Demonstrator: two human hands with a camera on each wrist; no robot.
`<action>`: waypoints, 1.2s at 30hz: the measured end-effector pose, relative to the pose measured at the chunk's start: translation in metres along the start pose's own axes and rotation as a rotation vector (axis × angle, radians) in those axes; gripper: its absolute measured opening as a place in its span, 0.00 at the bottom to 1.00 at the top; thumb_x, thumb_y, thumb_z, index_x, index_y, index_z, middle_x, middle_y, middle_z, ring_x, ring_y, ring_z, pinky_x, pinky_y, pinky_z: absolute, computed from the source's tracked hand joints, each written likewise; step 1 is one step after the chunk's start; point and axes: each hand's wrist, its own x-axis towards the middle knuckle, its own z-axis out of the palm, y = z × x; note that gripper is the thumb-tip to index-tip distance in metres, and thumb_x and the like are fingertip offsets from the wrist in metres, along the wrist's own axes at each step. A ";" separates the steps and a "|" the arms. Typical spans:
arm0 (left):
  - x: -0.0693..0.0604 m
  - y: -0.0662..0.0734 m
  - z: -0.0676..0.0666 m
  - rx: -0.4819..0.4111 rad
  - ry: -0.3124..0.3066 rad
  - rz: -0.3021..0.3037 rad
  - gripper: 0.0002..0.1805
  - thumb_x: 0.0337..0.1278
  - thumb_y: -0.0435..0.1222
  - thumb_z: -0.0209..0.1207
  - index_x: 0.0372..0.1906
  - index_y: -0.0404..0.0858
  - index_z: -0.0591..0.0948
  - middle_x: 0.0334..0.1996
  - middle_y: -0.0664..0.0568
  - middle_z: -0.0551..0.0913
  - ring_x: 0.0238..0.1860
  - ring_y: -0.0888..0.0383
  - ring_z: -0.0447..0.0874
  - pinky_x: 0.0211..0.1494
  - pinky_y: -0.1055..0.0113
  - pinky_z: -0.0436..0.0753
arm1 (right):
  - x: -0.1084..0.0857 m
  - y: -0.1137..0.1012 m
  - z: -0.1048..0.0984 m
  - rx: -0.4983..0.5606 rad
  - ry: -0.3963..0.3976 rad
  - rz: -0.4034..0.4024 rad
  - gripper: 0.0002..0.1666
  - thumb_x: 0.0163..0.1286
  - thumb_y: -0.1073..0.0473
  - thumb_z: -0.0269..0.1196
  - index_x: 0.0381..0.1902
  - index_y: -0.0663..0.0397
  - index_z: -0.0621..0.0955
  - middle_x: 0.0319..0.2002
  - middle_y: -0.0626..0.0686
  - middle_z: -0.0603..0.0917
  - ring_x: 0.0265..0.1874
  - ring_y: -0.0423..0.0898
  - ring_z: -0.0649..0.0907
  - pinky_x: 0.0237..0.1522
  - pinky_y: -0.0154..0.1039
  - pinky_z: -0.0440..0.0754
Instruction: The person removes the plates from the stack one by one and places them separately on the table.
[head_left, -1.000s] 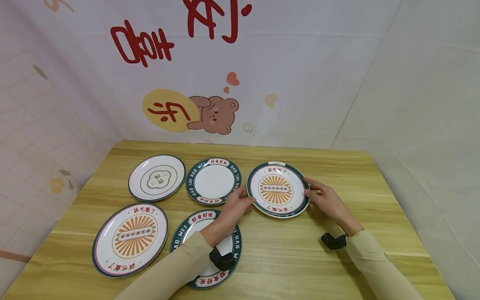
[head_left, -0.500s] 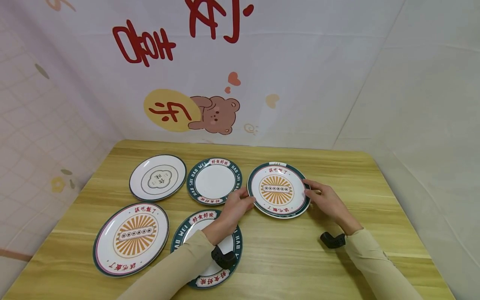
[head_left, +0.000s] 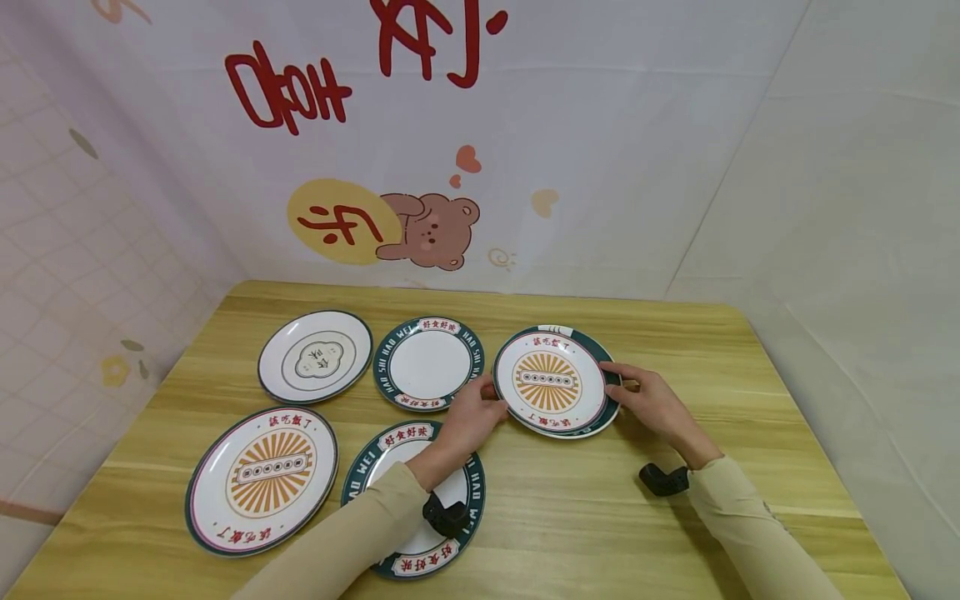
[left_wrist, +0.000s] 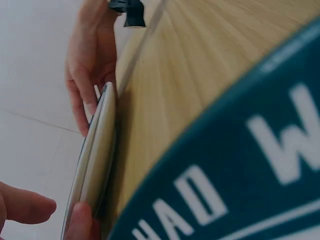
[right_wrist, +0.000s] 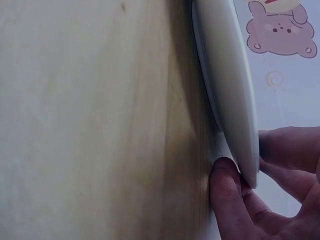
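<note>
A white plate with an orange sunburst [head_left: 547, 382] lies on a slightly larger green-rimmed plate [head_left: 607, 412], whose rim shows mostly at the right. My left hand [head_left: 467, 421] is at the left edge of this stack. In the left wrist view its fingers stand either side of the rim, one against the underside of the stacked plates [left_wrist: 102, 135]. At the right edge my right hand [head_left: 660, 410] grips the stack, fingertips over the top plate's rim. The right wrist view shows its digits above and below the pale lower plate [right_wrist: 230, 85].
Another green-lettered plate [head_left: 416, 567] lies under my left forearm. Behind it are a smaller green-lettered plate [head_left: 429, 362] and a white plate with a flower-shaped emblem [head_left: 315, 357]. A larger sunburst plate [head_left: 262, 481] sits front left. Fabric walls enclose the wooden table [head_left: 570, 525].
The sunburst plate has shifted slightly left on the plate beneath, so more green rim shows at its right. My right fingertips have moved left with it. My left hand stays at the rim.
</note>
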 end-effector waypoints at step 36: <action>0.000 0.009 0.003 -0.159 0.116 -0.033 0.19 0.69 0.24 0.59 0.61 0.27 0.72 0.47 0.37 0.82 0.35 0.52 0.87 0.42 0.59 0.92 | 0.001 0.000 0.000 0.059 0.057 0.006 0.35 0.77 0.68 0.57 0.78 0.68 0.62 0.59 0.76 0.77 0.52 0.63 0.83 0.47 0.37 0.86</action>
